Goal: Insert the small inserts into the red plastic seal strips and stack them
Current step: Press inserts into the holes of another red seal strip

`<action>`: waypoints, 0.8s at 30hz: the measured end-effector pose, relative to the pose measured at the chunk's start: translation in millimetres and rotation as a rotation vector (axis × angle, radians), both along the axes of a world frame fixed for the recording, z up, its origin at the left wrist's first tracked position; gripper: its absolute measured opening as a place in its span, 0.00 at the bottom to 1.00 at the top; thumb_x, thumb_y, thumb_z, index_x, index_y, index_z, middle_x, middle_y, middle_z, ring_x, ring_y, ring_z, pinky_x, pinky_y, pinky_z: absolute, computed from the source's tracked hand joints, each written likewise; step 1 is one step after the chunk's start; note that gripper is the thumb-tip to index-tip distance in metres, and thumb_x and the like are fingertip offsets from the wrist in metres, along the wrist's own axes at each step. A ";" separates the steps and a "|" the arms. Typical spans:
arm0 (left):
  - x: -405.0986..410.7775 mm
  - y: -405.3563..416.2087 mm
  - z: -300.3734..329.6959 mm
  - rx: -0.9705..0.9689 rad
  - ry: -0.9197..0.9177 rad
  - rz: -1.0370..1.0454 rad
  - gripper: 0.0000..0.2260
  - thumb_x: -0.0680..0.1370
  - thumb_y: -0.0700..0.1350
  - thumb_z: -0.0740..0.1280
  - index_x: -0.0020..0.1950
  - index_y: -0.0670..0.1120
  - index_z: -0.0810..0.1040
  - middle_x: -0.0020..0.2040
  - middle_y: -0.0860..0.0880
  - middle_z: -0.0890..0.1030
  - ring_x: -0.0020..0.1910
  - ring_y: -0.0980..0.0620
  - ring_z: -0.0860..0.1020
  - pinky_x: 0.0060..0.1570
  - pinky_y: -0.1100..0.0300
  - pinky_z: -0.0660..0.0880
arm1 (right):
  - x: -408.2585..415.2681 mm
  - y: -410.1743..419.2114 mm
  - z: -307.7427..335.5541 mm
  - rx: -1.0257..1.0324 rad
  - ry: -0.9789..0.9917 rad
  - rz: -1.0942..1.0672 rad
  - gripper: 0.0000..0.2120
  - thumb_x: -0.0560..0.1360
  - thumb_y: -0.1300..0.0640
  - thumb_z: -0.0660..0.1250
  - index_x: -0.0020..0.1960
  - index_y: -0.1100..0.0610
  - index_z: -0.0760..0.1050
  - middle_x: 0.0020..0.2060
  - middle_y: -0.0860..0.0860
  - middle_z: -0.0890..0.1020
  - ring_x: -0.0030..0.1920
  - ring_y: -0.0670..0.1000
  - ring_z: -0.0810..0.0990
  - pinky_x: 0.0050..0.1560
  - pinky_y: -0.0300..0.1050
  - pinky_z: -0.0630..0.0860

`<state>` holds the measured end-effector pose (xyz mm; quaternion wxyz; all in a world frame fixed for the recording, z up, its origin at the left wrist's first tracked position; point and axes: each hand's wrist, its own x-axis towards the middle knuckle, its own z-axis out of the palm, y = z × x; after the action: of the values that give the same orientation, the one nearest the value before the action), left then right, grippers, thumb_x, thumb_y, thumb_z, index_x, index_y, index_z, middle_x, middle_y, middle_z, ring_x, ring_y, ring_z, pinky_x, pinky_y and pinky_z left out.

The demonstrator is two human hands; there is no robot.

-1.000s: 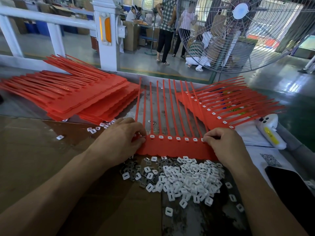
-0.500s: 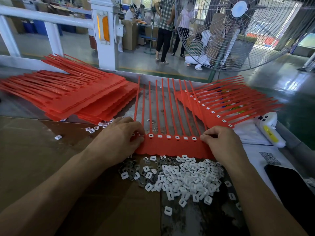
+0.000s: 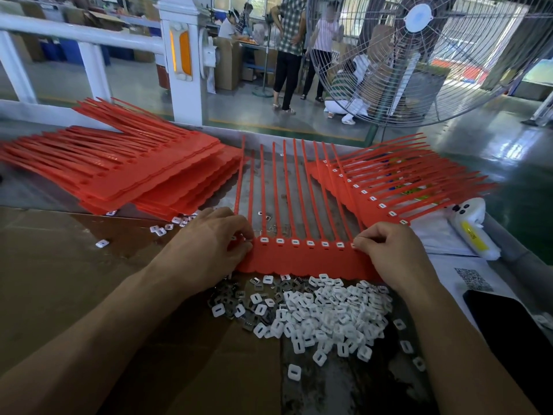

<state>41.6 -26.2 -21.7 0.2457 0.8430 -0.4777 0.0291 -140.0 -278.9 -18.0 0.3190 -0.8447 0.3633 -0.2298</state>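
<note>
A red seal strip sheet [image 3: 302, 260] lies flat in front of me, its long tails pointing away. White inserts sit in a row along its heads. My left hand [image 3: 206, 244] pinches the sheet's left end with curled fingers. At the right end my right hand [image 3: 392, 250] presses with fingertips on the last head. A heap of white inserts [image 3: 323, 316] lies just below the sheet, with dark metal clips mixed in on its left side. A stack of red sheets without inserts [image 3: 134, 172] lies at the left. A stack with inserts [image 3: 389, 187] lies at the right.
Brown cardboard [image 3: 74, 280] covers the left of the bench. A white hand-held scanner [image 3: 469, 229] and a dark phone [image 3: 514, 330] lie on papers at the right. Behind the bench stand a white railing [image 3: 179, 55], a big fan [image 3: 419, 55] and several people.
Both hands stay at the ends of the sheet with hardly any shift. The sheet and the heap of inserts lie as before.
</note>
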 end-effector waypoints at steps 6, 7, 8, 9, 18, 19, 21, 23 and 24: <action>-0.2 -0.2 0.4 -0.014 0.002 -0.007 0.09 0.80 0.54 0.67 0.59 0.58 0.80 0.57 0.58 0.76 0.60 0.56 0.71 0.63 0.56 0.71 | -5.8 5.9 12.4 -0.016 -0.085 0.134 0.06 0.78 0.51 0.72 0.42 0.44 0.84 0.40 0.37 0.84 0.45 0.35 0.80 0.44 0.39 0.71; -0.2 -0.1 0.6 -0.013 0.002 -0.007 0.09 0.80 0.54 0.67 0.59 0.57 0.80 0.57 0.58 0.76 0.60 0.56 0.71 0.62 0.56 0.71 | -6.0 8.7 14.5 0.007 -0.062 0.217 0.05 0.78 0.50 0.73 0.43 0.43 0.84 0.41 0.37 0.85 0.45 0.35 0.80 0.45 0.40 0.72; 0.0 -0.1 0.7 -0.012 0.002 -0.007 0.09 0.80 0.54 0.67 0.59 0.57 0.80 0.57 0.58 0.76 0.60 0.56 0.71 0.62 0.56 0.71 | -5.9 11.6 15.9 0.021 -0.026 0.304 0.05 0.77 0.50 0.74 0.43 0.42 0.85 0.41 0.37 0.85 0.45 0.36 0.81 0.46 0.40 0.73; 0.2 -0.3 0.7 -0.011 0.004 -0.007 0.09 0.80 0.54 0.67 0.59 0.58 0.79 0.57 0.58 0.76 0.60 0.56 0.71 0.62 0.56 0.71 | -5.7 14.3 16.9 0.024 0.011 0.383 0.04 0.76 0.50 0.75 0.44 0.41 0.85 0.41 0.37 0.86 0.45 0.37 0.82 0.47 0.41 0.73; -0.4 -0.1 0.7 -0.012 0.000 -0.006 0.09 0.80 0.54 0.67 0.59 0.57 0.79 0.57 0.58 0.76 0.60 0.56 0.71 0.63 0.55 0.71 | -6.6 19.4 17.4 0.075 0.194 0.649 0.07 0.71 0.46 0.80 0.47 0.41 0.84 0.38 0.44 0.85 0.37 0.42 0.82 0.40 0.40 0.79; -0.3 0.0 0.7 -0.011 0.000 -0.005 0.09 0.80 0.54 0.67 0.59 0.57 0.79 0.57 0.58 0.76 0.60 0.56 0.71 0.63 0.55 0.71 | -6.4 19.5 16.5 0.064 0.209 0.640 0.08 0.70 0.46 0.80 0.47 0.41 0.84 0.37 0.44 0.85 0.36 0.41 0.81 0.39 0.40 0.79; -0.1 -0.5 0.3 -0.010 0.000 -0.007 0.09 0.80 0.54 0.67 0.59 0.57 0.79 0.57 0.58 0.76 0.60 0.56 0.71 0.63 0.56 0.70 | -5.6 20.3 14.5 0.050 0.226 0.630 0.07 0.71 0.46 0.80 0.47 0.41 0.83 0.37 0.43 0.85 0.35 0.41 0.81 0.37 0.39 0.78; 0.2 -0.7 0.3 -0.011 0.000 -0.008 0.09 0.80 0.54 0.66 0.59 0.57 0.79 0.57 0.58 0.76 0.60 0.56 0.71 0.62 0.57 0.70 | -5.6 21.6 14.7 0.032 0.235 0.630 0.06 0.72 0.47 0.79 0.46 0.40 0.83 0.37 0.43 0.85 0.35 0.41 0.81 0.37 0.38 0.77; 0.3 -0.6 0.3 -0.011 0.000 -0.008 0.09 0.80 0.54 0.66 0.59 0.58 0.79 0.57 0.58 0.76 0.60 0.56 0.71 0.62 0.57 0.70 | -5.8 22.4 15.4 0.020 0.241 0.631 0.06 0.73 0.47 0.79 0.46 0.40 0.83 0.37 0.43 0.85 0.35 0.41 0.81 0.37 0.38 0.77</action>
<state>41.9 -26.8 -21.5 0.2503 0.8396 -0.4811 0.0308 -145.8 -256.5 -2.6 0.3375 -0.9334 0.1214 -0.0148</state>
